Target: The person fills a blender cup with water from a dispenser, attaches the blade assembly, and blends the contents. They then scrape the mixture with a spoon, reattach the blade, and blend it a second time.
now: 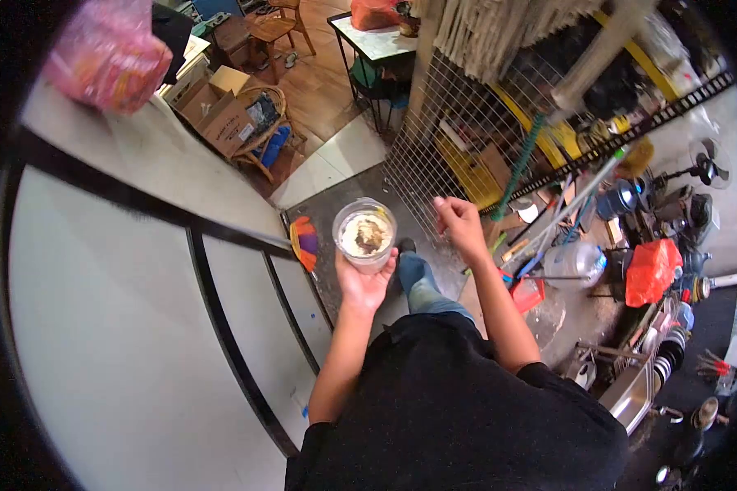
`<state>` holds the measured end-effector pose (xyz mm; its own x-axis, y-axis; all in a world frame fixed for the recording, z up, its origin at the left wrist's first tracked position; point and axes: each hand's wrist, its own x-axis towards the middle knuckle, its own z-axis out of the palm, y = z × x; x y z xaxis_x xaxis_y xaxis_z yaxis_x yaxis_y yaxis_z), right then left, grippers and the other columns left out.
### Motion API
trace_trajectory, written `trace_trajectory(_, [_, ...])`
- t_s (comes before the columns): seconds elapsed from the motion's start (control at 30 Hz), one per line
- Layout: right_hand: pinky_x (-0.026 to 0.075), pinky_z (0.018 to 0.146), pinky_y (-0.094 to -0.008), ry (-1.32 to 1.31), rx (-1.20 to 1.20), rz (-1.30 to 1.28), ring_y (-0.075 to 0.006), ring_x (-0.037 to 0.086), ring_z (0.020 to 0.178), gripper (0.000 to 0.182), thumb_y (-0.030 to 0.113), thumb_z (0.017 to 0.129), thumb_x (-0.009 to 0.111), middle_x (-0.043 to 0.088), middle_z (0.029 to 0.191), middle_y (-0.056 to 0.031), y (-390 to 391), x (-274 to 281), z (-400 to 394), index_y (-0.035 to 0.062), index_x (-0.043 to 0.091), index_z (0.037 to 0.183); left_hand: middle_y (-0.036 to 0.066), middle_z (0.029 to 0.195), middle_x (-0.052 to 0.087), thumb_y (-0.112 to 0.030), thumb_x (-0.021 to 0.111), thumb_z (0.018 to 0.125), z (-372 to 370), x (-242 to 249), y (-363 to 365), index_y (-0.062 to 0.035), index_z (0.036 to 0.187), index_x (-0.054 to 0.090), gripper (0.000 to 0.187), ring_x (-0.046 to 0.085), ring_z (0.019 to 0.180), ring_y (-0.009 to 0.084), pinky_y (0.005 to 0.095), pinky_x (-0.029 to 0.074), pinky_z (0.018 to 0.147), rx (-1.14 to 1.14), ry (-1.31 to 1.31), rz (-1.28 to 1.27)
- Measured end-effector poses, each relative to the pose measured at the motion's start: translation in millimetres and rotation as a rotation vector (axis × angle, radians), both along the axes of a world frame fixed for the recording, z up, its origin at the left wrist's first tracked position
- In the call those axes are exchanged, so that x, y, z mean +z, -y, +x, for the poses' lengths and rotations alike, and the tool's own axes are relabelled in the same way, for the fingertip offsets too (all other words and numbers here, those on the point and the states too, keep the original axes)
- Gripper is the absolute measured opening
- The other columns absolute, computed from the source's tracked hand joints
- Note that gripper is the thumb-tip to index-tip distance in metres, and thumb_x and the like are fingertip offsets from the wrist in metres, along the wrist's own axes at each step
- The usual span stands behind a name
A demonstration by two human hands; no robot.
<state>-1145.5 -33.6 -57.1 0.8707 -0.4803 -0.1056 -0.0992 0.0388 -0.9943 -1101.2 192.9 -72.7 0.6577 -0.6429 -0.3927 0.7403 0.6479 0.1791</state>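
A clear plastic cup stands upright in my left hand, whose palm and fingers are wrapped round its lower part. Inside it is something pale and creamy with a brown patch on top. To the right of the cup, and apart from it, my right hand is raised with its fingers curled in. Nothing shows in that hand. It is nearest to the wire grid panel behind it.
A white-panelled counter runs along my left, with a pink plastic bag on top. On my right are a crowded metal rack, a water jug and a red bag. Ahead are a cardboard box and a table.
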Motion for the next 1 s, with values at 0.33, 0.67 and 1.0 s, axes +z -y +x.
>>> trace_trajectory(0.33, [0.048, 0.055, -0.0277, -0.053, -0.027, -0.053, -0.0107, 0.057, 0.059, 0.017, 0.019, 0.097, 0.064, 0.061, 0.070, -0.0036, 162, -18, 333, 0.0021, 0.067, 0.098, 0.019, 0.110, 0.069, -0.054, 0.036, 0.098, 247, -1, 111, -0.0057, 0.128, 0.059, 0.062, 0.069, 0.088, 0.0304, 0.0348, 0.059, 0.070, 0.029, -0.050, 0.182])
trace_trajectory(0.67, [0.054, 0.068, -0.0390, -0.015, -0.422, -0.609, -0.0284, 0.069, 0.075, 0.028, 0.027, 0.087, 0.070, 0.072, 0.082, -0.0119, 303, -49, 651, 0.0029, 0.071, 0.102, 0.016, 0.113, 0.069, -0.055, 0.037, 0.098, 495, -33, 183, -0.0111, 0.131, 0.058, 0.059, 0.070, 0.089, 0.0315, 0.0339, 0.059, 0.067, -0.091, -0.027, 0.186])
trace_trajectory(1.0, [0.051, 0.079, -0.0481, -0.455, -0.788, -0.703, -0.0372, 0.068, 0.086, 0.028, 0.030, 0.084, 0.065, 0.072, 0.086, -0.0155, 347, -58, 766, 0.0032, 0.070, 0.094, 0.011, 0.120, 0.068, -0.045, 0.041, 0.102, 678, 8, 235, -0.0033, 0.123, 0.060, 0.051, 0.066, 0.109, 0.0246, 0.0405, 0.053, 0.097, -0.374, -0.052, 0.278])
